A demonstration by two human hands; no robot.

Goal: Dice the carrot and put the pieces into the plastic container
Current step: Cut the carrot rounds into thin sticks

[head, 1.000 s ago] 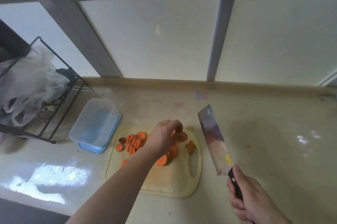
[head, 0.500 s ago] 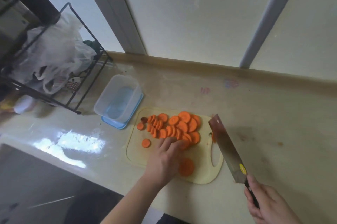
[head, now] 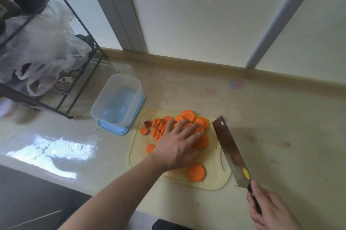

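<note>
- Presently, left hand (head: pixel 177 145): fingers straight and spread, lying flat on the heap of round orange carrot slices (head: pixel 187 117).
- Right hand (head: pixel 269 211): fingers curled round the dark handle of a broad rectangular steel cleaver (head: pixel 231 152); blade held just right of the slices, over the board's right edge.
- Slices lie on a pale yellow plastic cutting board (head: pixel 215 183); one large slice (head: pixel 196 172) sits apart near the wrist.
- Clear rectangular plastic container (head: pixel 116 100) stands on its blue lid, just left of the board, no carrot inside.
- Beige glossy countertop (head: pixel 271 117) underneath; black wire rack (head: pixel 78 87) with white plastic bags at far left.
</note>
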